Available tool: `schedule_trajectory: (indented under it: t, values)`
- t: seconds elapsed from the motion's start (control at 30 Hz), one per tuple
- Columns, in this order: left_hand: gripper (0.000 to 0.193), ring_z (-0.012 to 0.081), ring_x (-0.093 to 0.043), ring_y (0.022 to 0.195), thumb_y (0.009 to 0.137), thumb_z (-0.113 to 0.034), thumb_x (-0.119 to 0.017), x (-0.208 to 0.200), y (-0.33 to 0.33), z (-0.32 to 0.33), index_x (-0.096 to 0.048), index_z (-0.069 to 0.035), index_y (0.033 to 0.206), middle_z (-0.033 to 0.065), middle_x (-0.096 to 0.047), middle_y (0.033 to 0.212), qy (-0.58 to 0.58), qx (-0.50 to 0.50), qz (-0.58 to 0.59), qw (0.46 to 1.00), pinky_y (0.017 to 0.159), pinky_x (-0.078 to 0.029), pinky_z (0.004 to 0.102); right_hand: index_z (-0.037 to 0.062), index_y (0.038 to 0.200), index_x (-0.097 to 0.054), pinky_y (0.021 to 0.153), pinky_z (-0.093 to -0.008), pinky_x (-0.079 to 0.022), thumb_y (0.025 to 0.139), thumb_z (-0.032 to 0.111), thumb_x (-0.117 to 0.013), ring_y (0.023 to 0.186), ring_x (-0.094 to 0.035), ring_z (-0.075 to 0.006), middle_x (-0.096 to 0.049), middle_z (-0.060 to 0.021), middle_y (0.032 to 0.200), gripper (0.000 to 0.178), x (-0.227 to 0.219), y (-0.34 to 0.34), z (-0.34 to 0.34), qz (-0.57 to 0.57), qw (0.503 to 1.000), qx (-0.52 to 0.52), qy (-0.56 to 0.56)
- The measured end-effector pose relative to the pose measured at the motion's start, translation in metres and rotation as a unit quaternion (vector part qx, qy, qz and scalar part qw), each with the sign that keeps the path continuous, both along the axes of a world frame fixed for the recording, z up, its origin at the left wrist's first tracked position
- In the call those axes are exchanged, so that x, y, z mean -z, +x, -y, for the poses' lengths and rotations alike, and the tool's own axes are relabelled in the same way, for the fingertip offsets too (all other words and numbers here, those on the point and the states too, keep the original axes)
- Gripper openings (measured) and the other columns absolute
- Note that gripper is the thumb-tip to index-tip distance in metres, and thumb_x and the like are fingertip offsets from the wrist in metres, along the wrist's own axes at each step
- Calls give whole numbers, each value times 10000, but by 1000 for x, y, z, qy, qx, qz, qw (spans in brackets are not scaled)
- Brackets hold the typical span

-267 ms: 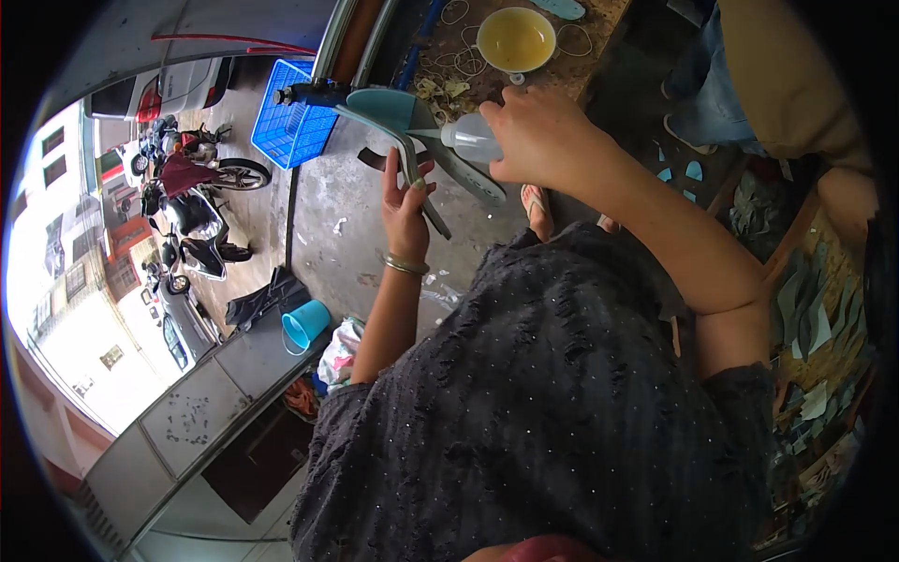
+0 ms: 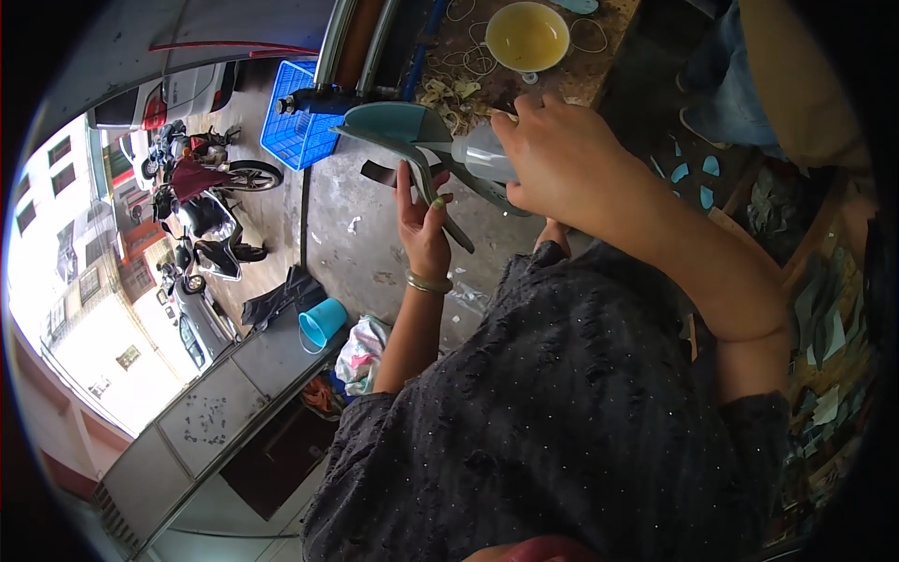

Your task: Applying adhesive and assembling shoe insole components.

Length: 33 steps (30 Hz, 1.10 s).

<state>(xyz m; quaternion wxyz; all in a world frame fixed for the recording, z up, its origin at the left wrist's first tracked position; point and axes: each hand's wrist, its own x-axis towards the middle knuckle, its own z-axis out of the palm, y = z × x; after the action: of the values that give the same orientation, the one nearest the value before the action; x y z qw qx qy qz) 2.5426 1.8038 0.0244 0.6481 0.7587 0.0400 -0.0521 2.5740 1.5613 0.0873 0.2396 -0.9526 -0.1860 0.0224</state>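
My left hand is closed on the edge of a curved grey piece with a pale blue inner face, probably leather or shoe material, with long strap-like parts hanging down. A bracelet circles that wrist. In my right hand is a translucent squeeze bottle, tipped on its side. Its narrow nozzle points left into the fold of the grey piece, near the blue face. Whether the nozzle touches the material I cannot tell. Part of the grey piece is hidden behind the bottle and my right hand.
On the worn bench at the top stands a bowl of yellowish liquid, beside loose cords and scraps. A blue plastic crate and a light blue bucket are at left. Another person's jeans show at upper right, with blue offcuts below.
The whole view has shifted slightly, so most things appear a little further right. Both hands keep their hold, and the bottle still points at the grey piece.
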Motion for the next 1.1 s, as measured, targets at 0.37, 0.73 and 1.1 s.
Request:
schedule_trajectory:
  t: [0.37, 0.73, 1.1]
  values:
    - [807, 254, -555, 1147, 852, -256, -646, 9, 6, 12, -195, -11, 1474, 135, -446, 1319, -52, 26, 14, 998, 856, -475, 339, -7, 879, -643, 703, -304, -518, 699, 112, -658, 830, -627, -220, -626, -117, 836, 216, -19, 5, 15, 44, 998, -7, -37]
    - [718, 209, -613, 1000, 840, -188, -598, 20, 23, 25, -269, -5, 1451, 133, -589, 1140, 5, 17, -27, 999, 792, -479, 307, 22, 1080, -602, 760, -397, -540, 713, 230, -688, 914, -643, -307, -618, -150, 959, 431, 31, -4, 27, -98, 985, 111, 89]
    - [631, 185, -616, 947, 836, -47, -590, 66, 52, 12, -338, 20, 1411, 62, -419, 1166, -12, -13, -143, 990, 769, -482, 278, 82, 1235, -512, 902, -398, -472, 669, 208, -742, 1077, -586, -325, -593, -153, 1170, 624, 240, 4, 18, -94, 882, 251, 387]
